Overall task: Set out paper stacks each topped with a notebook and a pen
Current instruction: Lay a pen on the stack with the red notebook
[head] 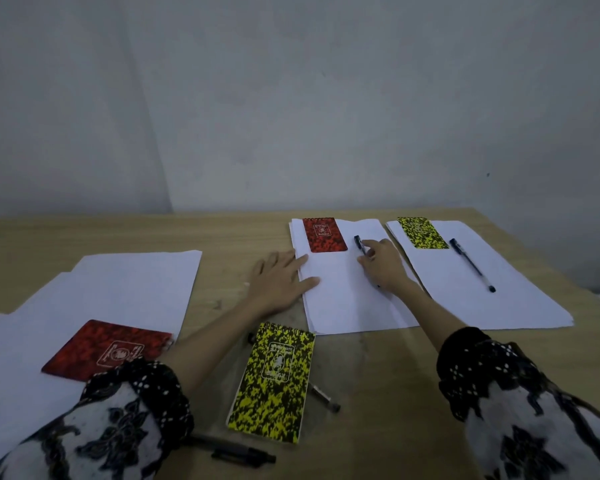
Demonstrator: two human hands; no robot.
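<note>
The far right paper stack carries a yellow notebook and a black pen. The middle paper stack bears a red notebook. My right hand rests on this stack, fingers closed on a black pen that lies against the paper. My left hand lies flat, fingers spread over the stack's left edge. At the near left, loose paper holds another red notebook. A second yellow notebook lies on the bare table.
The wooden table ends at a grey wall behind. One black pen pokes out from under the near yellow notebook, another pen lies near the front edge by my left sleeve.
</note>
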